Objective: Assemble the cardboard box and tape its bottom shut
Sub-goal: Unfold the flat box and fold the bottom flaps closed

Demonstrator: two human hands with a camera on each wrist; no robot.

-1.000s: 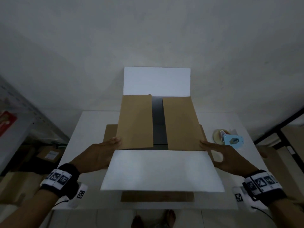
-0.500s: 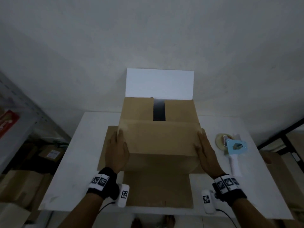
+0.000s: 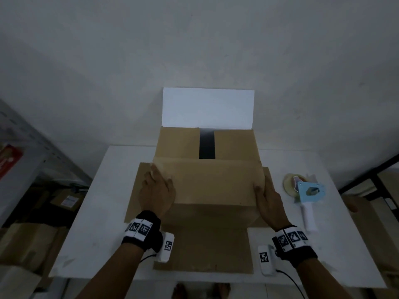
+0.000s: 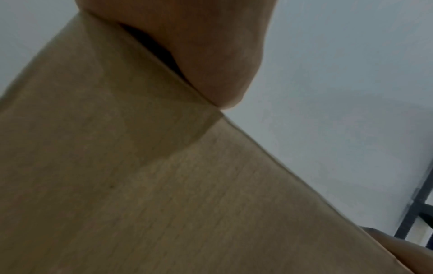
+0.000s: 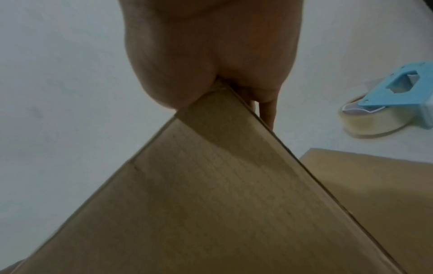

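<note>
Box: brown cardboard, standing in the middle of the white table, its flaps facing up.
Inside: a dark slot shows between the two folded side flaps; nothing can be made out within.
Near flap: folded down flat across the side flaps, covering the half of the top closest to the person.
Far flap: upright at the back edge, its white face toward the person.
Underneath: flat brown cardboard sheets lie on the table, sticking out past the box on the left, right and near sides.
Tape dispenser: light blue with a white handle and a clear roll, lying on the table to the right of the box, apart from it.
Room at the edges: bare table shows on both sides of the box; the sheets reach close to the table's near edge.
Left hand: laid flat on the left end of the near flap, fingers straight and pointing away, pressing down, gripping nothing.
Right hand: at the right end of the near flap; the wrist view shows the thumb on top and fingers down the box's side, so it clasps that corner edge.
Wrists: both wear black bands with printed markers.
</note>
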